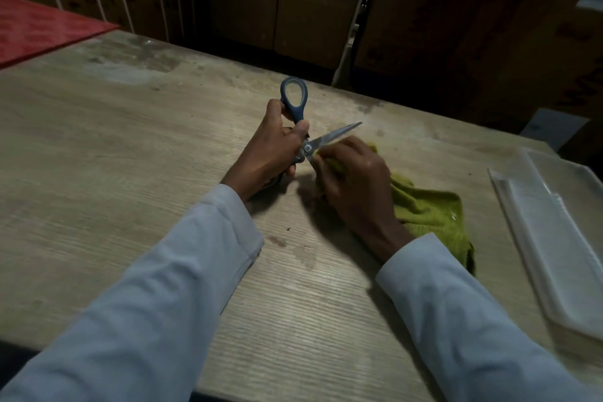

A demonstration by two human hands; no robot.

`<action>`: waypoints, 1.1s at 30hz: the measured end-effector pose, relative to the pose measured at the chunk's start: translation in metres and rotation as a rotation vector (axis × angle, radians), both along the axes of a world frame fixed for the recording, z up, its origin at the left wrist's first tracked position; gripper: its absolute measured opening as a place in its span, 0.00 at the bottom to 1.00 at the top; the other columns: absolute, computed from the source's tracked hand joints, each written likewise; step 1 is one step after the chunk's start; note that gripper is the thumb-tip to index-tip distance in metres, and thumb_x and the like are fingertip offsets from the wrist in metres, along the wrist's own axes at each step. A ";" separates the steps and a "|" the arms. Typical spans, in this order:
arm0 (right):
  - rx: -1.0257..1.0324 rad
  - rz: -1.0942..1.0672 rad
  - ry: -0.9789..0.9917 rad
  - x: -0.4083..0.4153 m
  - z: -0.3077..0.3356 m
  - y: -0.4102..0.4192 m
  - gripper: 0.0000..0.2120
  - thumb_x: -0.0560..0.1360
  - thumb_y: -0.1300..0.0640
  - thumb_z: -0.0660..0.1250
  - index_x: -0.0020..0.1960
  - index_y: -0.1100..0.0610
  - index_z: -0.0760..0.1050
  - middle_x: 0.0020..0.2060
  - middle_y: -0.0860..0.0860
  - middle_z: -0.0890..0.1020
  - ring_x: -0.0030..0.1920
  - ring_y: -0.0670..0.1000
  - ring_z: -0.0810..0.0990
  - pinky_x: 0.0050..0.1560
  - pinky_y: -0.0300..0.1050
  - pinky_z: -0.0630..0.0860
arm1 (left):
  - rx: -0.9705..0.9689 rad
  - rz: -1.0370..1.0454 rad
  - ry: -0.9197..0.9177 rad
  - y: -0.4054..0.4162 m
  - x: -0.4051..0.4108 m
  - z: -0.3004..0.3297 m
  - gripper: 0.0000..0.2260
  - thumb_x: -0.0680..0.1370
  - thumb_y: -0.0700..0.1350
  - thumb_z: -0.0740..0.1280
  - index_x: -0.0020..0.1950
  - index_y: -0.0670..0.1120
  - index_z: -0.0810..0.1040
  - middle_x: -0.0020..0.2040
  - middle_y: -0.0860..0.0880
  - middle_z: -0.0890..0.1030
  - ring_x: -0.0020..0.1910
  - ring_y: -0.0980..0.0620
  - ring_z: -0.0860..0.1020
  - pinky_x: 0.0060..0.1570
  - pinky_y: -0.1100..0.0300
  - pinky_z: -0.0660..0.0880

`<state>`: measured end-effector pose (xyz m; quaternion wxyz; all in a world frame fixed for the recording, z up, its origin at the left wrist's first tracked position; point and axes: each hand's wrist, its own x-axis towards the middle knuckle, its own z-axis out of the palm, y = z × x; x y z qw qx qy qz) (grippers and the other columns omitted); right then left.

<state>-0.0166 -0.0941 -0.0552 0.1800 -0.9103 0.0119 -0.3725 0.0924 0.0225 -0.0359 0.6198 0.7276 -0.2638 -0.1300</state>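
on the wooden table (137, 153), left hand (272, 143) grips the scissors (301, 127) while right hand (355, 179) pinches the green cloth (430, 212); best wipe away from the edge.

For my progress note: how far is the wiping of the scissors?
Done: the scissors are lifted and opened, and the left hand grips the blue handle. In hand: the right hand presses the green cloth on one blade. Left: the bare blade; whether it was wiped, I cannot tell.
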 end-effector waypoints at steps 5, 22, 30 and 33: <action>0.201 -0.117 -0.027 0.008 0.003 -0.029 0.08 0.75 0.56 0.68 0.47 0.59 0.83 0.40 0.53 0.83 0.39 0.51 0.80 0.41 0.56 0.79 | -0.009 -0.031 -0.017 0.000 -0.003 -0.001 0.09 0.83 0.46 0.59 0.59 0.46 0.62 0.43 0.45 0.77 0.31 0.53 0.73 0.24 0.61 0.71; -0.207 0.079 0.389 -0.019 0.036 -0.004 0.06 0.73 0.60 0.69 0.48 0.55 0.83 0.43 0.53 0.84 0.41 0.54 0.81 0.44 0.52 0.81 | 0.017 0.001 0.022 -0.001 0.002 -0.002 0.11 0.83 0.46 0.60 0.62 0.46 0.63 0.45 0.45 0.79 0.34 0.52 0.76 0.24 0.62 0.73; -0.235 0.090 0.385 -0.022 0.023 0.002 0.04 0.71 0.61 0.71 0.44 0.56 0.83 0.43 0.51 0.81 0.39 0.53 0.79 0.38 0.53 0.79 | 0.009 0.002 0.059 -0.003 0.006 -0.004 0.09 0.82 0.46 0.61 0.59 0.47 0.63 0.46 0.43 0.80 0.33 0.51 0.77 0.24 0.61 0.72; -0.265 0.034 0.569 -0.036 0.030 0.004 0.06 0.71 0.60 0.70 0.46 0.53 0.83 0.43 0.49 0.81 0.42 0.53 0.79 0.43 0.49 0.79 | -0.013 -0.005 0.033 -0.001 0.006 -0.002 0.09 0.83 0.47 0.60 0.60 0.47 0.62 0.48 0.43 0.79 0.37 0.49 0.77 0.25 0.60 0.73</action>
